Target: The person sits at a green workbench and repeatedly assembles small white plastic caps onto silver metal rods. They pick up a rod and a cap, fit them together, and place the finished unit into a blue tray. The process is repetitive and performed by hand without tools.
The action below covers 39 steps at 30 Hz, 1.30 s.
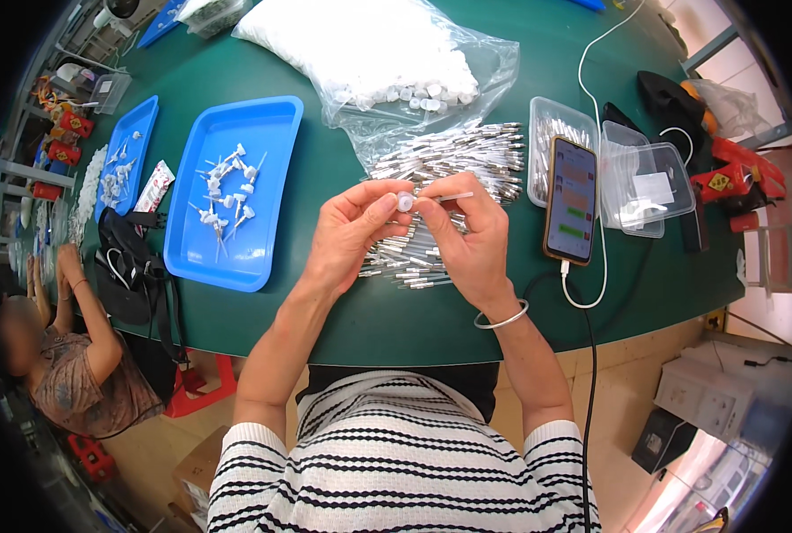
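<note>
My left hand [350, 226] pinches a small round white plastic cap [405, 202] between thumb and finger. Close against it, my right hand [471, 235] grips a thin tube with a whitish tip [454, 195], which points out to the right. The cap and the tube's inner end meet between my fingertips; whether they are joined I cannot tell. Behind and beneath both hands lies a heap of similar thin tubes with silvery and white ends [476, 151]. Beyond the heap, a large clear plastic bag [360, 53] of white caps lies with its mouth toward me.
A blue tray [276, 178] with several capped tubes stands left, a smaller blue tray [151, 115] beyond. A phone [572, 200] with a white cable leans against a clear box of tubes [538, 186]. Clear plastic lids [671, 191] lie right. A black bag [125, 266] and another person [94, 373] are left.
</note>
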Each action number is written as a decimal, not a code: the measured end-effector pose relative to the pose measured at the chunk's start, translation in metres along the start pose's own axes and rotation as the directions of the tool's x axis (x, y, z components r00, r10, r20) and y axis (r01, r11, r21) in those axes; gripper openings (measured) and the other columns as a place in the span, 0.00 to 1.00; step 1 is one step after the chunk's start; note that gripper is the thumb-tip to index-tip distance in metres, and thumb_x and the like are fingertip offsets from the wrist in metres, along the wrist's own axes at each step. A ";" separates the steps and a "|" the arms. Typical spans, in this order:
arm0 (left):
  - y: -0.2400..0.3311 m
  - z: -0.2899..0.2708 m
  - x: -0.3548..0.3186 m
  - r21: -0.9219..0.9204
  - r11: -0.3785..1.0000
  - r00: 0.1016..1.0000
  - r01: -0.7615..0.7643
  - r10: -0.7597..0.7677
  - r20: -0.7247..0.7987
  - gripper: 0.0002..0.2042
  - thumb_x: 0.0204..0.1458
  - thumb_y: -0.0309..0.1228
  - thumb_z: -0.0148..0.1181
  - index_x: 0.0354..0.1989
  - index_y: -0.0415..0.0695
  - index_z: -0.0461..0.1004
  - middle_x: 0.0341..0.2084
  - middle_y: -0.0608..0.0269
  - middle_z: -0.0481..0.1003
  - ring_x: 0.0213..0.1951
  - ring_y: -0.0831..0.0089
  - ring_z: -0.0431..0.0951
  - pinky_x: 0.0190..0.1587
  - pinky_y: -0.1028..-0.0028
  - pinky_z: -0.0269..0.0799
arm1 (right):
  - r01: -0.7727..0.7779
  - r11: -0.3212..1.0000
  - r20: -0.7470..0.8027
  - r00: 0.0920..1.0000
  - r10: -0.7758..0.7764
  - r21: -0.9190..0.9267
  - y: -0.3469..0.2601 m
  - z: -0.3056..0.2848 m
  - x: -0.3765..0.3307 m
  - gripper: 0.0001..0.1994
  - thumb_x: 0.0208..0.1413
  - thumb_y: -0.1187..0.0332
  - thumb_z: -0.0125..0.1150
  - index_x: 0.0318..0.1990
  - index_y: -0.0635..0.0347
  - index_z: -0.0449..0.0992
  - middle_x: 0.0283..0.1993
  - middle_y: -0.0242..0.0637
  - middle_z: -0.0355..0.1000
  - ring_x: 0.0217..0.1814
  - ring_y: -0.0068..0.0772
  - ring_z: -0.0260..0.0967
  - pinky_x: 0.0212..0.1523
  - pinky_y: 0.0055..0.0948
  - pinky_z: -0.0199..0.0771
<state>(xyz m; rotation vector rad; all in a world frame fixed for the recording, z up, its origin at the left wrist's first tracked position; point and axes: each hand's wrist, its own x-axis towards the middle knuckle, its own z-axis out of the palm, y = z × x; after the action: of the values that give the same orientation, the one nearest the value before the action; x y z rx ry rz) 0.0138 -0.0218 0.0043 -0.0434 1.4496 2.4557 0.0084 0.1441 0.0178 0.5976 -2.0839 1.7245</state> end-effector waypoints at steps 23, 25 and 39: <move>0.000 0.000 0.000 0.015 0.999 0.999 0.042 -0.042 0.005 0.13 0.59 0.31 0.55 0.47 0.36 0.74 0.35 0.62 0.77 0.33 0.79 0.78 0.39 0.79 0.78 | -0.002 0.999 0.025 1.000 0.003 -0.046 -0.005 -0.003 0.000 0.03 0.52 0.77 0.62 0.34 0.63 0.75 0.32 0.35 0.71 0.31 0.26 0.68 0.32 0.23 0.70; -0.001 -0.001 0.001 0.016 0.999 0.999 0.043 -0.043 0.008 0.13 0.59 0.32 0.55 0.47 0.37 0.75 0.35 0.62 0.77 0.33 0.80 0.78 0.39 0.79 0.78 | 0.008 0.998 0.033 0.999 -0.006 -0.067 -0.004 -0.004 0.000 0.04 0.52 0.77 0.62 0.34 0.63 0.75 0.32 0.35 0.71 0.31 0.26 0.68 0.32 0.24 0.70; 0.001 0.002 0.002 0.024 0.996 0.996 0.088 -0.089 0.019 0.14 0.61 0.32 0.51 0.48 0.33 0.72 0.32 0.64 0.76 0.31 0.82 0.76 0.36 0.81 0.78 | 0.049 0.998 0.028 0.998 -0.048 -0.046 -0.003 -0.004 0.002 0.05 0.50 0.76 0.62 0.36 0.60 0.77 0.30 0.35 0.68 0.28 0.31 0.68 0.26 0.28 0.67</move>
<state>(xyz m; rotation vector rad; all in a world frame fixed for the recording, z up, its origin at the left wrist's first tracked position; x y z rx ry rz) 0.0120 -0.0202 0.0058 -0.0770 1.4361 2.3619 0.0085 0.1477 0.0223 0.6555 -2.1037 1.6456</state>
